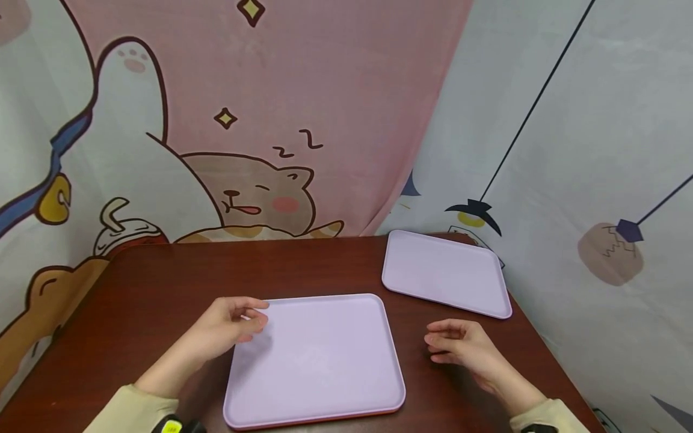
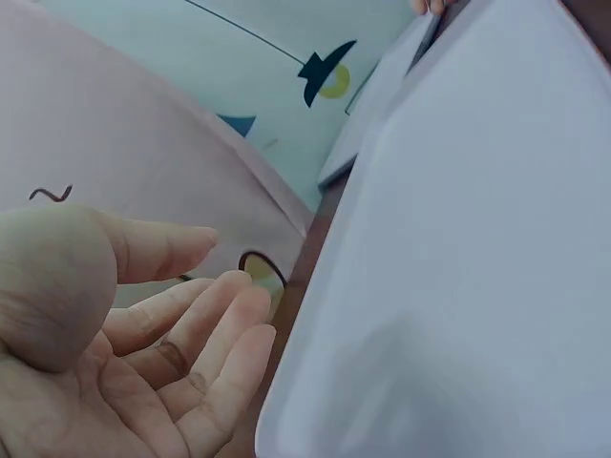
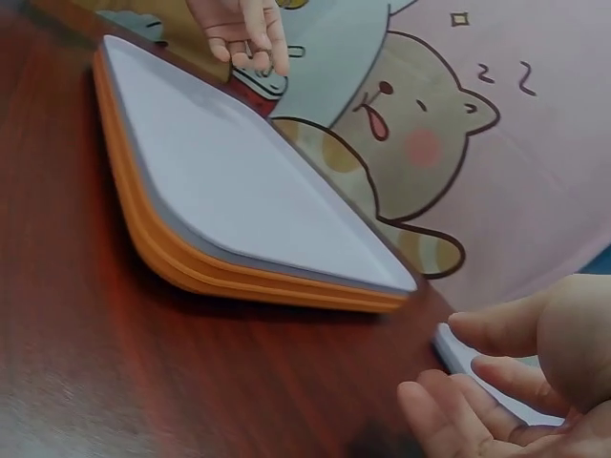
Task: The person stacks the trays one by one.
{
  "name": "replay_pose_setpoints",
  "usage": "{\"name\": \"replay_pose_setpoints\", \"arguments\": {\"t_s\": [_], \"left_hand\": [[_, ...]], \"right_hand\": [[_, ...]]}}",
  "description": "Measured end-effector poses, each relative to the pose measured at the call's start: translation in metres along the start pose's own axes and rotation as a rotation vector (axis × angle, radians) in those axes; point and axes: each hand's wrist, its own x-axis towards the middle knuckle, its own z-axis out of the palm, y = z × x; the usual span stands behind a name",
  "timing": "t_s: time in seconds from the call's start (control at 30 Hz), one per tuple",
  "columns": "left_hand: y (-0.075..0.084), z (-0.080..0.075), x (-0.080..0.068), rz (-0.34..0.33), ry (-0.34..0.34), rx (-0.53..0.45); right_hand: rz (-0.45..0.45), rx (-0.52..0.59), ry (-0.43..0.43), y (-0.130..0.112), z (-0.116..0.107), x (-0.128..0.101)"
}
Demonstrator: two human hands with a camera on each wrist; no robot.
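A lavender rectangular tray (image 1: pixel 319 361) lies at the front middle of the table. In the right wrist view, orange trays (image 3: pixel 191 272) show stacked beneath it. My left hand (image 1: pixel 230 328) hovers at the tray's far left corner, fingers loosely bent, holding nothing. The left wrist view has this hand (image 2: pixel 143 334) beside the tray's edge, thumb apart from the fingers. To the right of the stack, my right hand (image 1: pixel 468 352) is held above the table with relaxed fingers and nothing in them. A second lavender tray (image 1: pixel 446 273) lies beyond it at the back right.
The dark brown wooden table (image 1: pixel 162 288) carries both the stack and the single tray. A cartoon-printed cloth (image 1: pixel 325 78) hangs along its back and sides. The single tray reaches close to the table's right edge.
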Motion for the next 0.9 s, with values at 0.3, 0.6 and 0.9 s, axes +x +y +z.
{"name": "replay_pose_setpoints", "arguments": {"t_s": [0.3, 0.6, 0.9], "left_hand": [[0.014, 0.024, 0.030, 0.028, -0.061, -0.032], [0.023, 0.042, 0.063, 0.017, -0.094, -0.066], [0.021, 0.059, 0.094, 0.025, -0.066, -0.046]], "right_hand": [[-0.010, -0.022, 0.094, -0.016, -0.030, 0.006], [-0.019, -0.034, 0.192, -0.023, -0.065, 0.007], [0.004, -0.132, 0.339, -0.011, -0.097, 0.011]]}}
